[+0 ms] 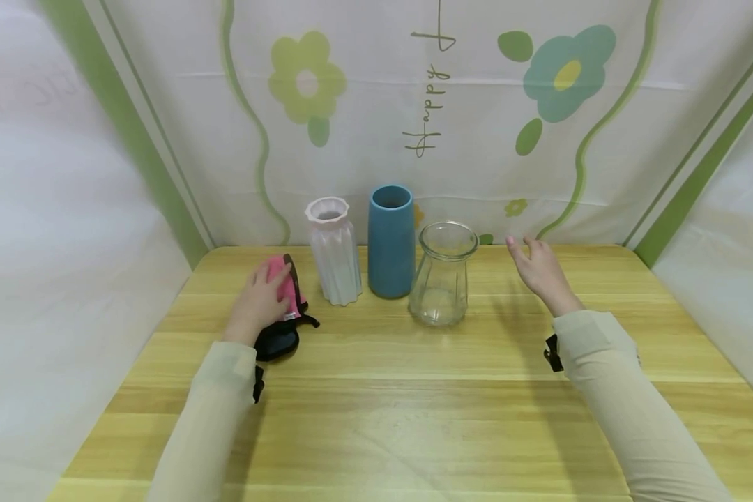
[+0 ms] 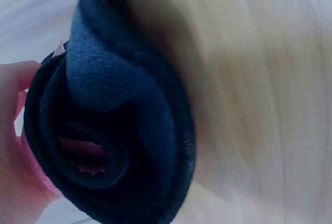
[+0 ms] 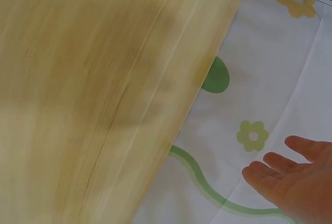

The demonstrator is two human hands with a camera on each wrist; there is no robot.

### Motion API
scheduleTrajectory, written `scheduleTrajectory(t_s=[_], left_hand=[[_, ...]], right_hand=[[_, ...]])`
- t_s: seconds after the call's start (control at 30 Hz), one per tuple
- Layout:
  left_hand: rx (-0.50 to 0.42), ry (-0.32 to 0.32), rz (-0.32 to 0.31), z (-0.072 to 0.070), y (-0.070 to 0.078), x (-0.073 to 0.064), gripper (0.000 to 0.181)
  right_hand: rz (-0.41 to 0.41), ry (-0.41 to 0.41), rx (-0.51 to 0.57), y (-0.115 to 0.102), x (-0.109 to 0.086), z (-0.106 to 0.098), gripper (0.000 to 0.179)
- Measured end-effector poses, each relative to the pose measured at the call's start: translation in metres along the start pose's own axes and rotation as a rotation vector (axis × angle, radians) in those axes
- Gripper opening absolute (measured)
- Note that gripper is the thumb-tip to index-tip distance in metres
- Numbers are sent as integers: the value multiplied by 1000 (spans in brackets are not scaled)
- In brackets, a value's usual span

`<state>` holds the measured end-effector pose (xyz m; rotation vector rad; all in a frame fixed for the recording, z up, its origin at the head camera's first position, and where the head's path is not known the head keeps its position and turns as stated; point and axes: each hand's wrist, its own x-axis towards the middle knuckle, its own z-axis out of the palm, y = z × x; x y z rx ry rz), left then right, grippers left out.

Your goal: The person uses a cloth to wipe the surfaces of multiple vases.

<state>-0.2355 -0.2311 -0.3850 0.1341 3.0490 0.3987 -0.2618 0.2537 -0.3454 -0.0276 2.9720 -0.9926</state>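
Observation:
At the left of the table, my left hand (image 1: 257, 304) grips a rolled cloth (image 1: 281, 280), pink on the outside with black edging. From the left wrist view, the dark inner face of the rolled cloth (image 2: 124, 79) shows as a spiral end, a bit of pink deep inside. A black end of it lies toward me, with a short black loop at its right. My right hand (image 1: 542, 273) is raised over the right side of the table, fingers loosely extended and holding nothing. Nearest to it stands a clear glass vase (image 1: 440, 293).
A white fluted vase (image 1: 335, 261) stands upright just right of the cloth. Between it and the glass vase is a taller blue vase (image 1: 391, 244). Behind the wooden table (image 1: 414, 418) hangs a white curtain (image 1: 376, 84) with flower prints.

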Motion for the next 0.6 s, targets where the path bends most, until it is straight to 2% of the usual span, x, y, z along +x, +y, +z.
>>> scheduleTrajectory(t_s=[0.17, 0.43, 0.6], left_hand=[[-75, 72, -4, -1, 2, 3, 60], [-189, 285, -5, -7, 7, 3, 48], [-241, 348, -43, -16, 13, 4, 45]], right_hand=[[18, -13, 1, 3, -2, -2, 88], [21, -9, 5, 6, -1, -6, 88], [9, 29, 35, 4, 1, -11, 88]])
